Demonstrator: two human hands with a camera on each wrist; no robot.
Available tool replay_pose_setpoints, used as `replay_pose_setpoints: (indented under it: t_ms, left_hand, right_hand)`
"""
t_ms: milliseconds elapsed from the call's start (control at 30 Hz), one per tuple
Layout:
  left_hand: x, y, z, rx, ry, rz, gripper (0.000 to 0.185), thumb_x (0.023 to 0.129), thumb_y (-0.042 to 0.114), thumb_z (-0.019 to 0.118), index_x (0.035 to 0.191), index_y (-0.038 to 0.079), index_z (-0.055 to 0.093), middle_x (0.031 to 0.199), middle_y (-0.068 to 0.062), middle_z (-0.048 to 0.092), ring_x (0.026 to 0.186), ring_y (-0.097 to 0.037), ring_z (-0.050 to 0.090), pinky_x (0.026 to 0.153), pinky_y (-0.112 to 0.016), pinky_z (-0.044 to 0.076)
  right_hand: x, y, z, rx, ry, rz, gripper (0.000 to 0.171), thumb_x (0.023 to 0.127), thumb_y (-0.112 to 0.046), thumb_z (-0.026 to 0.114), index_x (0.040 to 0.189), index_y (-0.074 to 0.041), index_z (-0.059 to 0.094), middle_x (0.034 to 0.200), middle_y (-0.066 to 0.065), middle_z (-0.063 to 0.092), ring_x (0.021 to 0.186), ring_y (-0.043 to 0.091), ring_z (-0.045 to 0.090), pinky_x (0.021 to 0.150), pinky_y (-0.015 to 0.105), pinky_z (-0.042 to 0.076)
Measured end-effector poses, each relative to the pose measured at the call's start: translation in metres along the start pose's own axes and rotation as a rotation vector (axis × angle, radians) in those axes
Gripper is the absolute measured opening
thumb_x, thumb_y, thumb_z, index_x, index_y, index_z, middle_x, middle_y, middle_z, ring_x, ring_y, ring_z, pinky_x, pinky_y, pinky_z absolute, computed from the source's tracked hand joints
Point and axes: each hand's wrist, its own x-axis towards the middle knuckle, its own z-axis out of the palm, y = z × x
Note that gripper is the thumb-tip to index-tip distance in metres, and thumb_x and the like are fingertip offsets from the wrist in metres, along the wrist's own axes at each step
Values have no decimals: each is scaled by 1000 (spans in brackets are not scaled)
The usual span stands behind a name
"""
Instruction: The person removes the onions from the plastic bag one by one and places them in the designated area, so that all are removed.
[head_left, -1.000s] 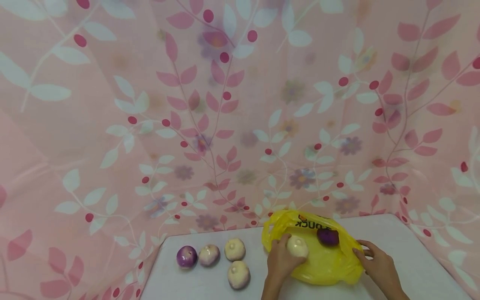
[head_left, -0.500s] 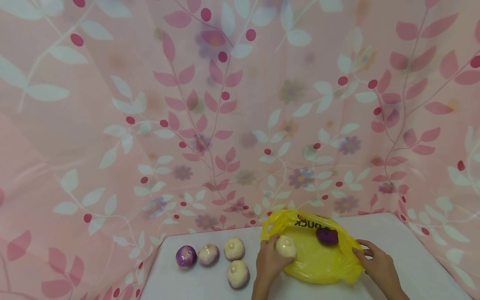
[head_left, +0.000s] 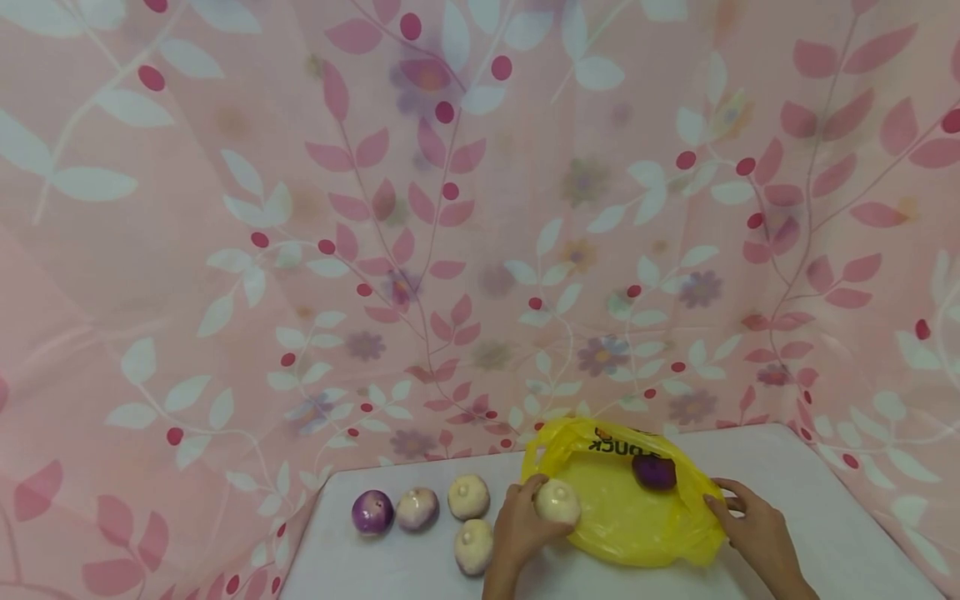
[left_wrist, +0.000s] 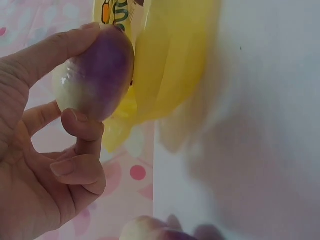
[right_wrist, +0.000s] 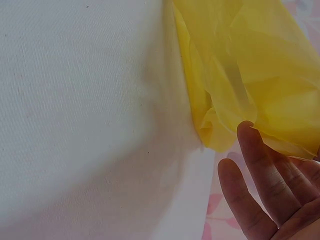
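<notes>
In my left hand [head_left: 519,525] I hold a round white-and-purple turnip [head_left: 558,502], just at the left side of a yellow plastic bag [head_left: 622,521]. The left wrist view shows the turnip's purple side [left_wrist: 102,72] between thumb and fingers. My right hand [head_left: 757,525] pinches the bag's right edge; in the right wrist view two fingers [right_wrist: 260,170] stand away from the plastic and the thumb is mostly out of sight. The bag's mouth gapes toward me, with a dark purple turnip [head_left: 655,472] inside.
Left of the bag lie several turnips: a purple one [head_left: 372,512], a paler one [head_left: 417,508] and two whitish ones, the nearer [head_left: 473,547] close to my left wrist. The white table [head_left: 397,571] meets a pink floral curtain [head_left: 480,333] at its back.
My left hand has drawn leftward with the turnip, from over the bag's mouth to its left edge. The right hand and the bag have hardly moved.
</notes>
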Motion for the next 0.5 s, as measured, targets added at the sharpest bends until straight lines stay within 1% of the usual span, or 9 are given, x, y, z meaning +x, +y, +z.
replay_pose_setpoints:
  t_ms: [100,167,367,500]
  left_hand:
    - [1,-7,-5,0,-30,-15,76,58,53,90,123,23,64,102,-2,55,82,-16,53,77,-46,50]
    - [0,-11,-10,-2,-35,-16,77,58,53,90,123,22,64,102,-1,56,83,-16,53,78,-47,50]
    - [-3,-21,-22,-3,9,10,76,57,51,91,123,22,64,104,-2,58,87,-15,55,80,-46,51]
    - [-5,-29,-30,-21,42,15,77,57,51,91,123,24,64,104,-1,57,90,-15,56,76,-44,51]
  right_hand:
    - [0,0,0,0,1,-6,61,94,-43,64,130,6,54,101,29,68,71,26,69,50,31,54]
    - [0,0,0,-1,3,-7,60,94,-42,64,130,6,54,101,29,68,71,26,69,50,31,54]
    - [0,0,0,-5,0,-1,61,95,-43,64,130,5,53,101,29,68,71,25,69,50,31,54]
    - [0,-1,1,-3,-6,6,61,95,-43,64,130,5,53,102,29,68,71,25,69,51,31,54]
